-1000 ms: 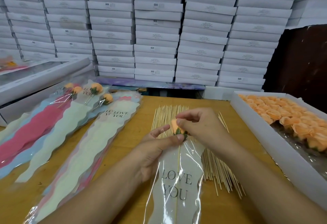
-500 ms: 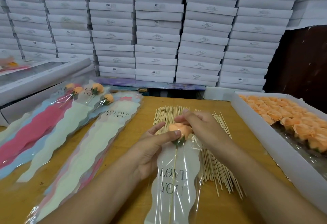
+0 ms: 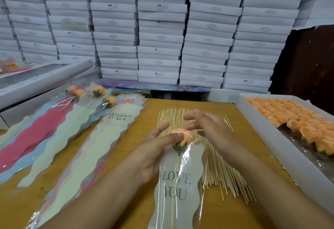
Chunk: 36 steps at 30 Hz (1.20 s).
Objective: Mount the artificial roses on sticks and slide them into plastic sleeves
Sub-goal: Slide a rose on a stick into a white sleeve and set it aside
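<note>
The left hand [image 3: 153,149] is pinching the small orange fake rose [image 3: 180,135] on its thin wooden stick [image 3: 178,163], inside the clear plastic sleeve [image 3: 179,187] with "LOVE YOU" on it. The right hand [image 3: 211,129] is hovering just beside the rose, fingers spread. Under the rose, loose wooden sticks [image 3: 222,172] are lying on the yellow counter [image 3: 150,107]. Right of the rose, a white box [image 3: 267,138] is holding more orange roses [image 3: 296,120].

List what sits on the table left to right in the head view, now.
Pile of finished sleeved roses → stack of empty sleeves → left hand gripping the rose in its sleeve → bamboo sticks → white tray of loose orange roses.
</note>
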Available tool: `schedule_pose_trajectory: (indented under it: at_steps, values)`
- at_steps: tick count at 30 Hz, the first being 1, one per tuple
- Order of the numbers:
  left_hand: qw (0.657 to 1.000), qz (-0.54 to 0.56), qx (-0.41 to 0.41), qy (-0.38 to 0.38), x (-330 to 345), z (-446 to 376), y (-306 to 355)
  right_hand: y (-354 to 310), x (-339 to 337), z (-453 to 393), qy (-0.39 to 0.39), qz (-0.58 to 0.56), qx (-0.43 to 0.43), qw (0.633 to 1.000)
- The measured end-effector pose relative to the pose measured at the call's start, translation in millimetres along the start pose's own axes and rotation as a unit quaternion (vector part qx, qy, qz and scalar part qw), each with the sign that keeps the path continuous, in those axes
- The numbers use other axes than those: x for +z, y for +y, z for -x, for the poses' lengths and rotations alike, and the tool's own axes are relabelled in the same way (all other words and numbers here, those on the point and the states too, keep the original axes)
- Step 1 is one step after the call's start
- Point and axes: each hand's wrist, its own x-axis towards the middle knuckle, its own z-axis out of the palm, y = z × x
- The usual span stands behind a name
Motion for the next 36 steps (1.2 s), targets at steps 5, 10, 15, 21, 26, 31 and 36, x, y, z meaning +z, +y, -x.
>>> schedule_pose_trajectory:
  at_steps: [5, 10, 15, 21, 26, 31, 36]
  values:
    - [1.0, -0.002, -0.006, -0.002, 1, 0, 0, 2, 1, 1, -0.024, -0.001, 0.012, 1.0]
    - [1.0, -0.005, -0.005, -0.006, 1, 0, -1, 3, 0, 0, -0.068, -0.01, 0.02, 0.997]
    - [1.0, -0.01, -0.01, -0.013, -1, -2, -3, 4, -1, -3, -0.103, -0.005, 0.024, 0.994]
    - [1.0, -0.01, -0.01, -0.012, 0, -2, -4, 3, -7, -4, -0.135, -0.005, 0.026, 0.991]
    - [1.0, 0.01, -0.011, 0.0, -2, -5, -1, 5, -8, -2, 0.042, -0.024, 0.025, 0.999]
    - [1.0, 0.016, -0.007, 0.019, -3, -6, 1, 11, -8, 13, -0.056, -0.098, 0.171, 0.979]
    - [0.999, 0.023, -0.01, 0.026, -4, -8, 3, 17, -10, 23, -0.122, -0.168, 0.203, 0.957]
